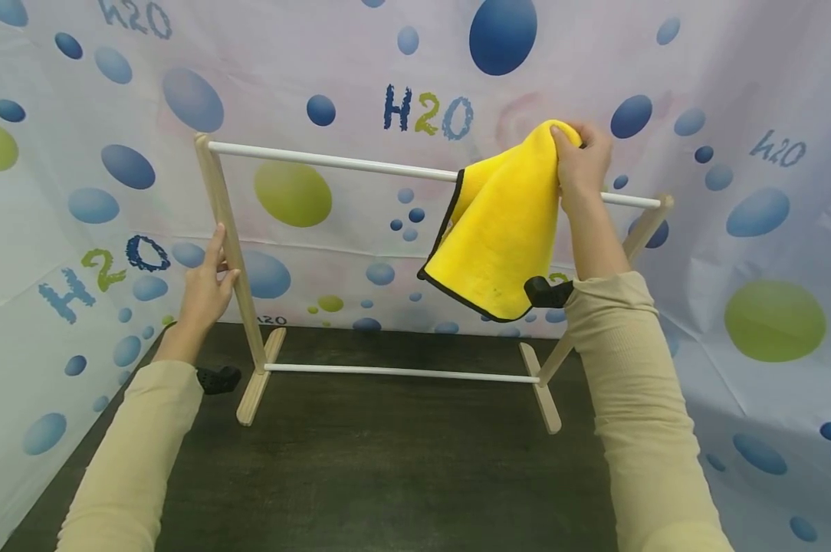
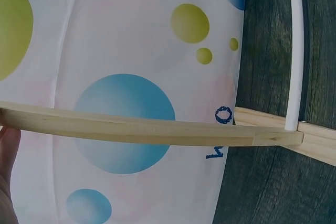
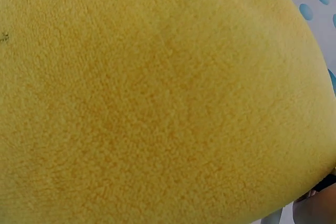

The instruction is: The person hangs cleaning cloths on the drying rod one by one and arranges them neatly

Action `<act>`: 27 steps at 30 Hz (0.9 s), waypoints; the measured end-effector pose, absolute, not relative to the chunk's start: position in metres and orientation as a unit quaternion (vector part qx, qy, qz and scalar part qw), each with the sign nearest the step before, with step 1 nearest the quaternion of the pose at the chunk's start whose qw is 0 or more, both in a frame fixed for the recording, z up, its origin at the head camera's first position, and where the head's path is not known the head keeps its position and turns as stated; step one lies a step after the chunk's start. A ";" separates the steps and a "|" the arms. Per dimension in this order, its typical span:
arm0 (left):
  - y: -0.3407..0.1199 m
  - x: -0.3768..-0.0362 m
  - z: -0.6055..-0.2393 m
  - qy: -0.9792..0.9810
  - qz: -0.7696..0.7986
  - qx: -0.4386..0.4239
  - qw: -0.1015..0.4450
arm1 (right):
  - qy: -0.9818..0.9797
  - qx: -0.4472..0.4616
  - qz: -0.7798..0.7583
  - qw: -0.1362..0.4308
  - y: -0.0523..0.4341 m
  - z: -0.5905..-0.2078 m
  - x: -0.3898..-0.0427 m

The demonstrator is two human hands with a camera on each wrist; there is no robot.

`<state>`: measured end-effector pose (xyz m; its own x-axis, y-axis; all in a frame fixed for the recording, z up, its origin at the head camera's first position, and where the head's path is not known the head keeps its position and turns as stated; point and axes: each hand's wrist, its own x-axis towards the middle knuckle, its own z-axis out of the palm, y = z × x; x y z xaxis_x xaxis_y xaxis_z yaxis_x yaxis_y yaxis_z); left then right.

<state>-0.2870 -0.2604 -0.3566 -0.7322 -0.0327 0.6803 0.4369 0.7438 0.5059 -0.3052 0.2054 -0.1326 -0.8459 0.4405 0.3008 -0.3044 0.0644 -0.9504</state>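
Observation:
In the head view a yellow plush towel with black edging hangs in front of the white top rail of a wooden rack. My right hand pinches its upper part, thumb on the near side, above rail height. Whether any of the towel lies over the rail, I cannot tell. The towel fills most of the right wrist view. My left hand holds the rack's left wooden post around mid-height, thumb against it. At the left edge of the left wrist view, part of that hand touches the post.
The rack stands on a dark wood-grain surface. A white lower rail joins its two feet, the left foot and the right foot. Behind it hangs a pale backdrop with coloured dots and H2O lettering.

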 end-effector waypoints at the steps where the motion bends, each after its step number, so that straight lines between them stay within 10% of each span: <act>1: -0.260 -0.286 -0.356 -0.866 -0.340 -0.116 0.347 | -0.678 -0.053 0.681 0.271 0.206 -0.133 -0.305; 14: -0.249 -0.277 -0.354 -0.849 -0.375 -0.096 0.360 | -0.686 -0.042 0.676 0.268 0.208 -0.133 -0.302; 27: -0.208 -0.270 -0.342 -0.745 -0.352 -0.072 0.563 | -0.682 -0.040 0.678 0.270 0.207 -0.131 -0.297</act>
